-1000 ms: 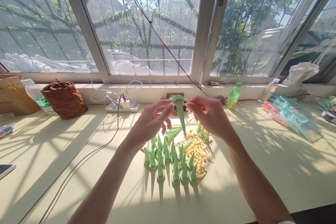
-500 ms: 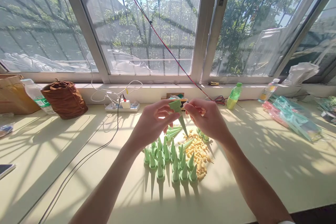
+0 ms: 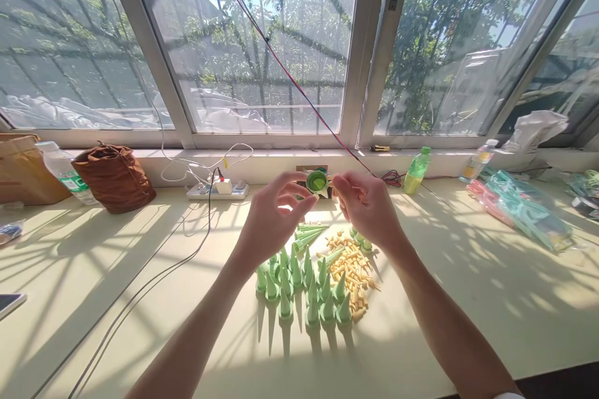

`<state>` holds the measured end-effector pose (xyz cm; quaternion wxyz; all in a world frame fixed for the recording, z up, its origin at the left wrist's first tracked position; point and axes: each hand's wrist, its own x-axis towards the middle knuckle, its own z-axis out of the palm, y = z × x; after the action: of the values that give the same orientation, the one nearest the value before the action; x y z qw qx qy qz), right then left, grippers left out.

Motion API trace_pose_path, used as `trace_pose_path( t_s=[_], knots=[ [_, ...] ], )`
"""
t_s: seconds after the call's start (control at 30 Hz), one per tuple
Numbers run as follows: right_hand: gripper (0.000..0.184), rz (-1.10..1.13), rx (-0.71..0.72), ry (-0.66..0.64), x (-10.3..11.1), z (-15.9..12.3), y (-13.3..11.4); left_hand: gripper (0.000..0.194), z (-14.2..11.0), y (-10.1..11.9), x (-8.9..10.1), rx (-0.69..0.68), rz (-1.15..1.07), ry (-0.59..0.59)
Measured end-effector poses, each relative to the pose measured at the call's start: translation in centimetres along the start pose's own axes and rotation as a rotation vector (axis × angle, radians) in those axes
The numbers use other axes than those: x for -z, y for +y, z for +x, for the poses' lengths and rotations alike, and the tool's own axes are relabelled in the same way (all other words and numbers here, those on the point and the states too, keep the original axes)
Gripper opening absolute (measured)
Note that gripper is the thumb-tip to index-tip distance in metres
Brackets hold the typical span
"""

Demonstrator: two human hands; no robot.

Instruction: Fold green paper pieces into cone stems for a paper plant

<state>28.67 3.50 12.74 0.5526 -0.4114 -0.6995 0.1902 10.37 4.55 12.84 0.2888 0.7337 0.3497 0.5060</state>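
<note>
My left hand grips a hollow green plastic cone spike between thumb and fingers. Its round open end faces me, and the tip points away out of sight. Just right of the rim, my right hand is closed in a pinch; what sits between its fingertips is too small to make out. Below the hands, several green cone spikes stand point-up in rough rows. A few more cones lie on their sides behind them. Beside these spreads a pile of small tan pegs.
A power strip with cables lies left of the hands, and a brown drawstring bag stands farther left. A green bottle is at the back right, near plastic-bagged items. Windows rise behind the pale table.
The held cone has turned from hanging tip-down to showing me its open end. My right hand stays pinched close beside it. The standing cones and pegs look the same.
</note>
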Motion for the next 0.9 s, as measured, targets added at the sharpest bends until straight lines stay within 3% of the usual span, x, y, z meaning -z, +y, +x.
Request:
trace_pose_path(
  t_s=[0.07, 0.17, 0.3, 0.57, 0.9],
  knots=[
    [0.039, -0.054, 0.045, -0.007, 0.3, 0.0, -0.1, 0.036, 0.2, 0.1, 0.4, 0.131, -0.172, -0.113],
    [0.035, -0.114, 0.138, -0.061, 0.6, 0.0, -0.3, 0.049, 0.3, 0.4, 0.9, 0.295, -0.354, -0.266],
    [0.033, -0.146, 0.221, -0.092, 0.7, 0.0, -0.4, 0.046, 0.2, 0.8, 1.2, 0.317, -0.395, -0.368],
    [0.038, -0.187, 0.173, -0.064, 0.2, -0.2, -0.1, 0.032, 0.1, 0.3, 1.3, 0.167, -0.271, -0.318],
    [0.047, -0.07, 0.002, -0.071, 0.0, -0.2, -0.5, 0.022, -0.2, 0.4, 0.0, -0.091, 0.034, -0.056]
  ],
)
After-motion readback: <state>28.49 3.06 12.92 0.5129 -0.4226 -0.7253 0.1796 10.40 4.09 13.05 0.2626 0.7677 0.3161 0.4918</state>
